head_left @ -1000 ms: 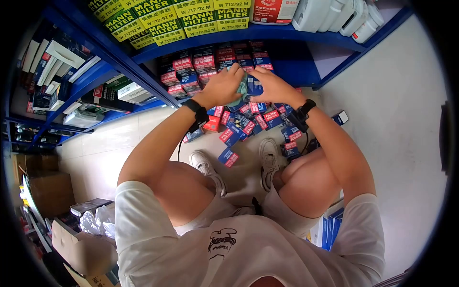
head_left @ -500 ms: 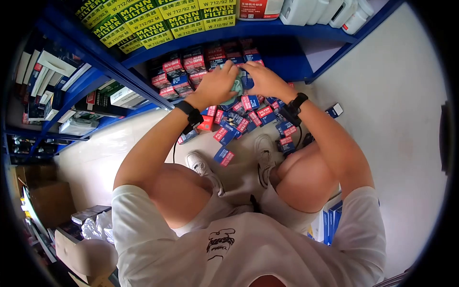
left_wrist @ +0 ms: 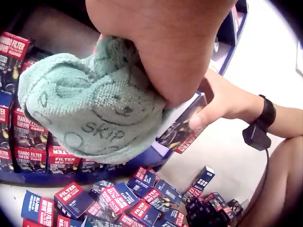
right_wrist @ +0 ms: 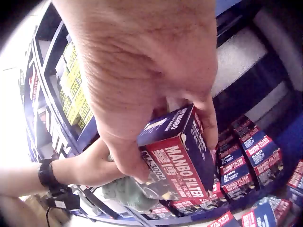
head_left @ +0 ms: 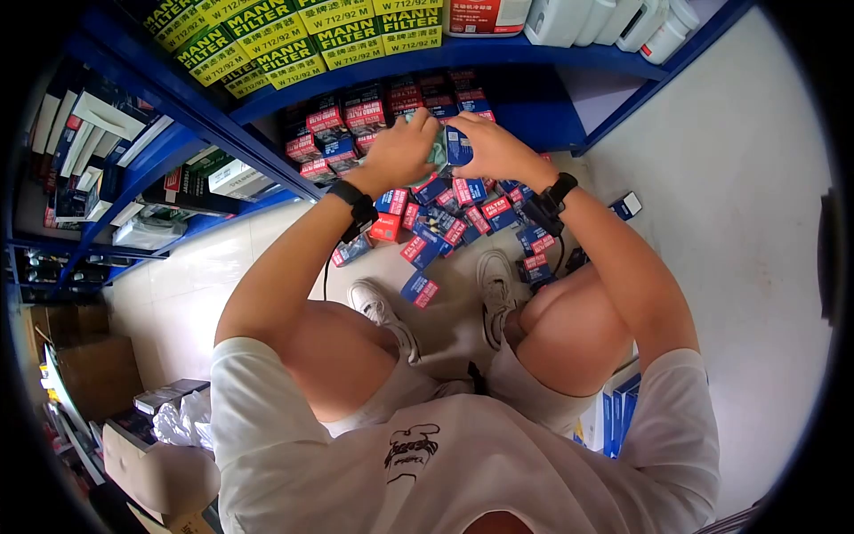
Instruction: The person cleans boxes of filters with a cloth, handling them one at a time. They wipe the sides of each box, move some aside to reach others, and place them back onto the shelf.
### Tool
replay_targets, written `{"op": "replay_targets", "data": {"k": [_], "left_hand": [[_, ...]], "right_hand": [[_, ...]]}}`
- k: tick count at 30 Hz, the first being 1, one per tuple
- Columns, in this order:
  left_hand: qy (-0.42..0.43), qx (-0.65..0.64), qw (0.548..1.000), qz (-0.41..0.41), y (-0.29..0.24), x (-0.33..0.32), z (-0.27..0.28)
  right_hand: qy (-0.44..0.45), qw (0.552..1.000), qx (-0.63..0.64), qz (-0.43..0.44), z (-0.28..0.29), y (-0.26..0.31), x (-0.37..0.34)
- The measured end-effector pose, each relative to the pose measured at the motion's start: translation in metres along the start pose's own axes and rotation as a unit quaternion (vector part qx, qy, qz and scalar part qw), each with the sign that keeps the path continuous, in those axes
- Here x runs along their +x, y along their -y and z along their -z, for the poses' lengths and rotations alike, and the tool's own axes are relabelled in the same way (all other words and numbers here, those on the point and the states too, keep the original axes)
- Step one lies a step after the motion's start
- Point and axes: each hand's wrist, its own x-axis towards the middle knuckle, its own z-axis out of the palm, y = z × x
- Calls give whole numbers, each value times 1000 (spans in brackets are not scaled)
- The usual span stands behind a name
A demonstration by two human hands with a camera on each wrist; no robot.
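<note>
The pale floor (head_left: 729,178) stretches widest to the person's right, past the end of the blue shelving unit (head_left: 498,57). The unit's upper edge runs above both hands, carrying yellow filter boxes (head_left: 294,40); below it, the lower shelf (head_left: 541,111) shows bare blue between its stacked red-and-blue boxes (head_left: 342,120) and the right side panel. A loose pile of boxes (head_left: 449,222) spreads over the floor along the lower shelf's front edge, with one stray box (head_left: 419,288) between the pile and the white shoes (head_left: 378,303).

The left hand (head_left: 400,156) has its grip clamped on a green cloth (left_wrist: 90,109), which bulges out below the fingers; the fingertips are mostly hidden. The right hand (head_left: 494,149) has its grip clamped on a Manbo Filter box (right_wrist: 175,156), thumb and fingers on opposite sides, corners and edges protruding between them. That box is held above the floor pile by the lower shelf's front, just beside the cloth. A small dark-and-white rectangle (head_left: 627,206) lies on the floor beyond the right forearm.
</note>
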Motion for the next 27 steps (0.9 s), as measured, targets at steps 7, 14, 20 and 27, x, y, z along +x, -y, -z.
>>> {"op": "replay_targets", "data": {"k": [7, 14, 20, 27], "left_hand": [[41, -11, 999, -30, -23, 3, 10], [115, 73, 990, 33, 3, -6, -8], [129, 36, 989, 57, 5, -11, 1], [55, -6, 998, 35, -9, -4, 11]], "right_hand": [[4, 1000, -28, -9, -3, -16, 0], [10, 998, 51, -19, 7, 0, -5], [-72, 997, -6, 9, 12, -11, -4], [-16, 999, -38, -4, -1, -10, -5]]}}
